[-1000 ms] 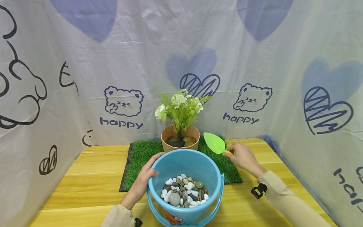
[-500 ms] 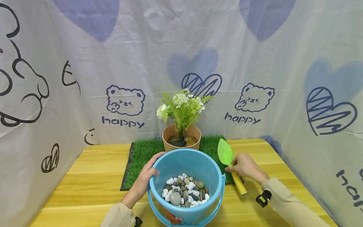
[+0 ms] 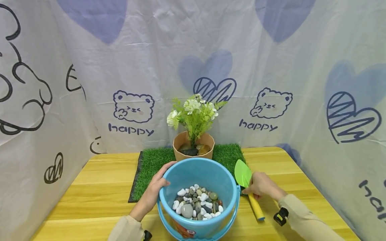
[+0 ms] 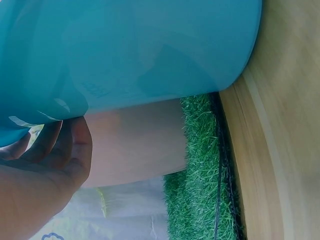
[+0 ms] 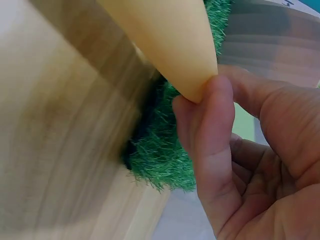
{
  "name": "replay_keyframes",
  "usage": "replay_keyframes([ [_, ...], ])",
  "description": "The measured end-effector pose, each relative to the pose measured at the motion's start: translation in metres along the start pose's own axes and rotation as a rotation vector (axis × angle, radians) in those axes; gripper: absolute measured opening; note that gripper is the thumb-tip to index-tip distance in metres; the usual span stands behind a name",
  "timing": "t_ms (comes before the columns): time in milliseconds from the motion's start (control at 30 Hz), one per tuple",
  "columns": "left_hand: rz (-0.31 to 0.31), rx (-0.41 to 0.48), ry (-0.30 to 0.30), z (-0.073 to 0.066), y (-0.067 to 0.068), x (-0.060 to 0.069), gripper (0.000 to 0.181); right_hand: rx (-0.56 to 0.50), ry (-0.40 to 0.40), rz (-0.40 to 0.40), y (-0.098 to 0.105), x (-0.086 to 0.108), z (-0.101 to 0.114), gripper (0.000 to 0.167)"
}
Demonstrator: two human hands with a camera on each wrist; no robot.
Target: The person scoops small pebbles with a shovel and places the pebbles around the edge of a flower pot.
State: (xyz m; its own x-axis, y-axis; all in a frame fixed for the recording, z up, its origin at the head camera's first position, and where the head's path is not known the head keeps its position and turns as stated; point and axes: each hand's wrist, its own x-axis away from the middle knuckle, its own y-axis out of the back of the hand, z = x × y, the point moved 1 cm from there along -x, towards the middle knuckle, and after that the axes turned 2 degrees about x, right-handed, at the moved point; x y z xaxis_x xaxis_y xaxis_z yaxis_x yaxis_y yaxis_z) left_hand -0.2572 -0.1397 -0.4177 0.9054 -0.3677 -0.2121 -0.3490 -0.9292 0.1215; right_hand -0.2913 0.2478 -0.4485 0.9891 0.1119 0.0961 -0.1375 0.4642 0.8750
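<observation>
A light blue bucket (image 3: pixel 197 172) stands at the front centre, partly filled with white, grey and brown pebbles (image 3: pixel 197 202). My left hand (image 3: pixel 152 189) grips its rim on the left side; in the left wrist view the fingers curl over the rim of the bucket (image 4: pixel 165 55). To the right of the bucket, my right hand (image 3: pixel 264 187) pinches a trowel where the blade meets the handle. The trowel has a green leaf-shaped blade (image 3: pixel 242 174) and a yellow handle (image 3: pixel 257 209). Its blade points away from me. In the right wrist view, thumb and fingertips press on the handle (image 5: pixel 170 45).
Behind the bucket, a tan pot (image 3: pixel 178 154) holds white flowers with green leaves (image 3: pixel 193 113) and large stones. It stands on an artificial grass mat (image 3: pixel 150 167) on the wooden table (image 3: pixel 90 194). A printed curtain (image 3: pixel 169 33) surrounds the table.
My right hand has brought the trowel from beside the pot down and towards me, turning it so its handle points towards me. My left hand has stayed on the bucket rim.
</observation>
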Motion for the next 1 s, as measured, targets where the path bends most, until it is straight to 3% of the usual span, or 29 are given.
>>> replay_keyframes([
  [233,-0.012,-0.014,-0.001,0.0,0.001,0.0,0.066,0.022,0.011,0.052,-0.008,0.005,-0.007,0.028],
  [533,-0.018,-0.025,-0.002,-0.001,0.001,0.002,0.067,0.053,-0.063,0.106,-0.014,0.005,-0.013,0.028],
  [767,-0.011,-0.027,-0.011,0.0,0.001,0.001,0.067,0.039,-0.061,0.106,-0.014,0.006,-0.013,0.031],
  [1000,-0.024,-0.013,0.059,-0.001,-0.001,0.0,0.065,-0.028,-0.046,0.152,-0.005,0.009,-0.022,0.034],
])
